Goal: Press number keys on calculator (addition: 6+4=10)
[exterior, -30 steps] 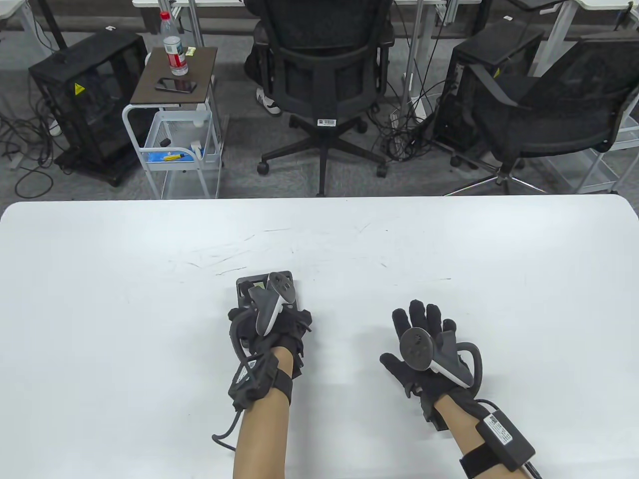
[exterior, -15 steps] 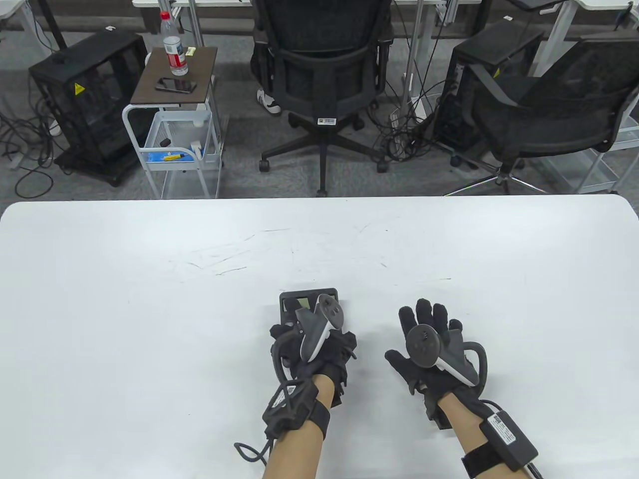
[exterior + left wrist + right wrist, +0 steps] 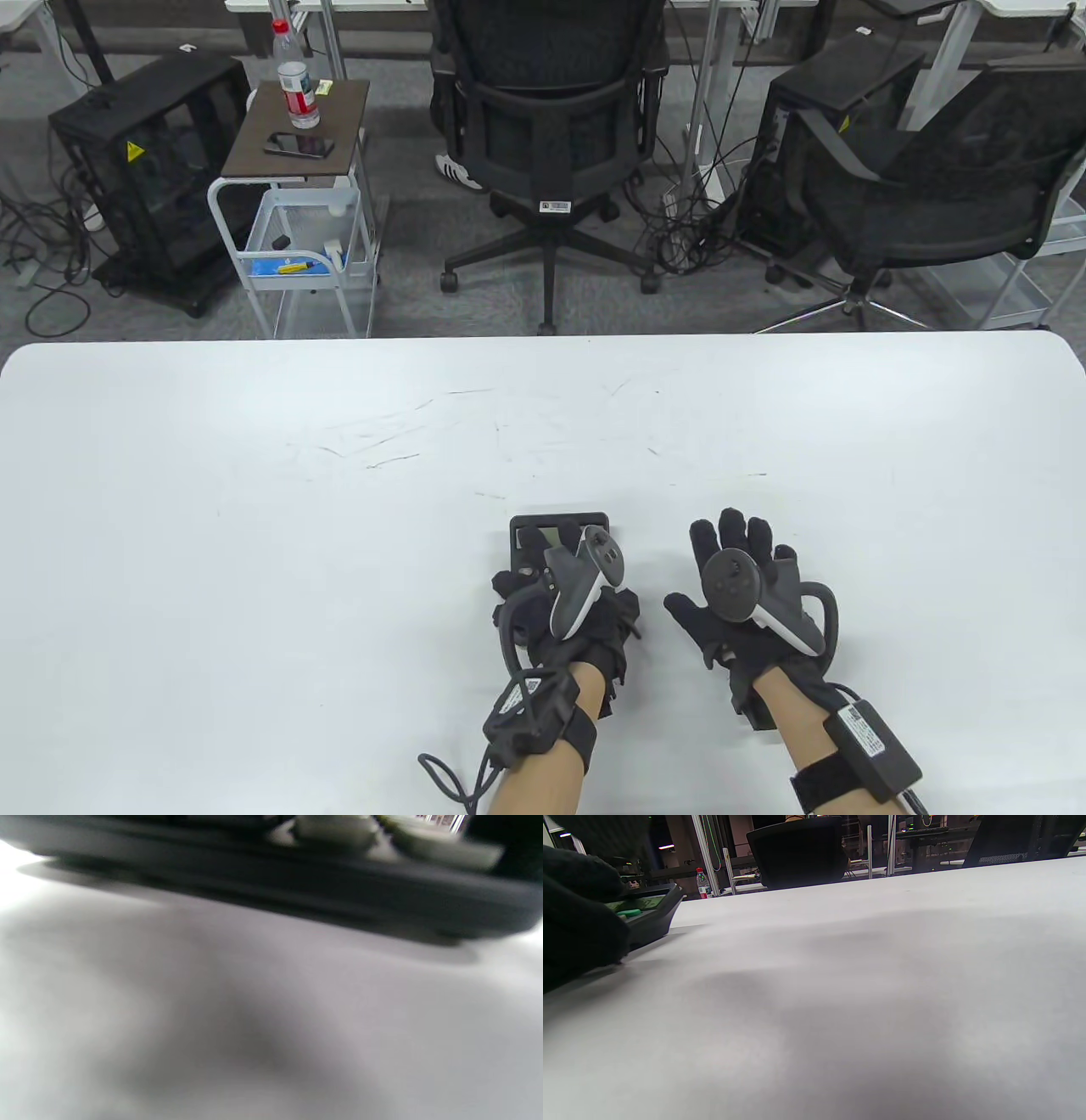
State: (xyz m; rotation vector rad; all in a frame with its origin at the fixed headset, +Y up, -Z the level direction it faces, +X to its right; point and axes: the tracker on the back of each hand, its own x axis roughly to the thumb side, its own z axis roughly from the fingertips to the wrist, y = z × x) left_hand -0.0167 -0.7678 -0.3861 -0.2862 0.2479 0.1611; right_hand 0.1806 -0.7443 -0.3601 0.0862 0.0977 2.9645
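A black calculator (image 3: 585, 522) lies on the white table (image 3: 254, 509), near the front middle. Only its top end with the display shows; my left hand (image 3: 551, 594) covers the rest and grips it. One finger lies beside the display. The left wrist view shows the calculator's dark side edge (image 3: 297, 882), blurred. My right hand (image 3: 738, 577) rests flat on the table just right of the calculator, fingers (image 3: 731, 531) spread and empty. The right wrist view shows the calculator (image 3: 651, 910) at the left, with a green key and the left glove (image 3: 577, 925) on it.
Behind the table's far edge stand two black office chairs (image 3: 551, 110), a small trolley (image 3: 297, 204) with a bottle and a phone, and black cases with cables on the floor.
My left hand has moved the calculator to the right and a little nearer, close to my right hand. The right hand has shifted slightly right and stays flat.
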